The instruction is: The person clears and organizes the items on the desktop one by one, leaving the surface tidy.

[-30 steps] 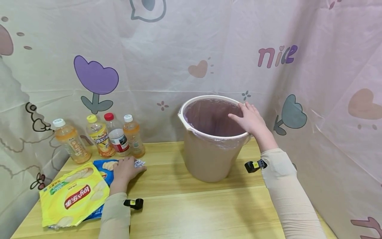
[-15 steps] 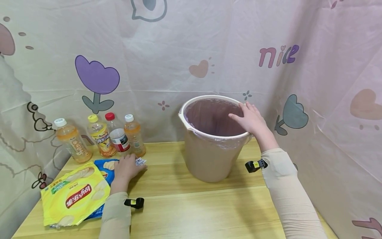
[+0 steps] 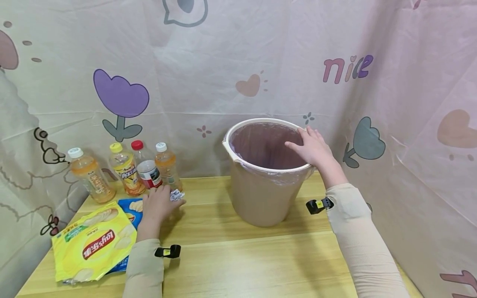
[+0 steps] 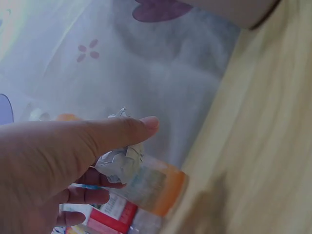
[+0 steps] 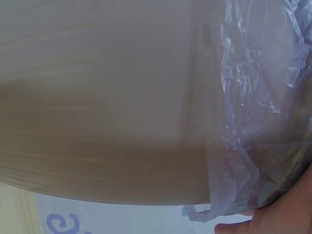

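Left hand [image 3: 158,207] rose, pinching paper [image 3: 177,195], fingertips [image 4: 101,196] visible only from wrist; right hand [image 3: 316,150] spread on bin [image 3: 264,198].

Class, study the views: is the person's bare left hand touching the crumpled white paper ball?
Touching. The left wrist view shows it: the left hand pinches the crumpled white paper ball, which pokes out above and below the thumb.

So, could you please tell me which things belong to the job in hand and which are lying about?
Job: crumpled paper in the left hand; lined bin, right hand on it.
Apparently idle: four standing bottles; yellow Lay's bag; blue bag partly beneath.
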A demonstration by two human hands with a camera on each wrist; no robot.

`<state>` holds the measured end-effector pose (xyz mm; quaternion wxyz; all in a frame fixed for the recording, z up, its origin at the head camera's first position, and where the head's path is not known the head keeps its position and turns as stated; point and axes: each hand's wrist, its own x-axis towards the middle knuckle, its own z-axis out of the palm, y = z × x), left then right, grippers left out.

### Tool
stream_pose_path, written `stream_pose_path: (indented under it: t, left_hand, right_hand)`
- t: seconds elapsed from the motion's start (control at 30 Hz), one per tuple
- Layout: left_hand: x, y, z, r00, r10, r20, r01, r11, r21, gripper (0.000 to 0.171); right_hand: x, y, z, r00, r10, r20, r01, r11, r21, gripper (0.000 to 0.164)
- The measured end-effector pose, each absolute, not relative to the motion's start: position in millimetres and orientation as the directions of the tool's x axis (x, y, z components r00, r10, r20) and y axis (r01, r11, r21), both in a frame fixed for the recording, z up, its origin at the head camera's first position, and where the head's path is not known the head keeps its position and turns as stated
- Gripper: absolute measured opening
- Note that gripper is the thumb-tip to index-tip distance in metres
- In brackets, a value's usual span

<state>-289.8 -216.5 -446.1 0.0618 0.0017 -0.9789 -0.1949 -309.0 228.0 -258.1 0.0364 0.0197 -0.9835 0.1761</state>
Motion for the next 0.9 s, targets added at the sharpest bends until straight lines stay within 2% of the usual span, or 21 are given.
stream_pose_path:
  t: [0.17,0.63,0.9]
  left_hand:
    - [-286.9,-207.9,-432.9,-0.989,-0.022,0.149,0.034,0.930,0.366,0.080]
    - [-289.0,-181.5,-413.0,-0.970,0.049,0.237,0.123,0.944,0.308,0.064]
    - [-290.9,-176.2,-405.7,-0.955,0.067,0.288,0.149,0.950,0.274,0.062]
  right_hand:
    - [-308.9,227.8,-256.9,-0.997,-0.025,0.070,-0.048,0.941,-0.335,0.081]
    - [-309.3,230.0,-256.1,-0.997,-0.022,0.070,-0.043,0.943,-0.329,0.085]
    - [-310.9,227.6,-258.2,-0.996,-0.027,0.084,-0.053,0.942,-0.331,0.084]
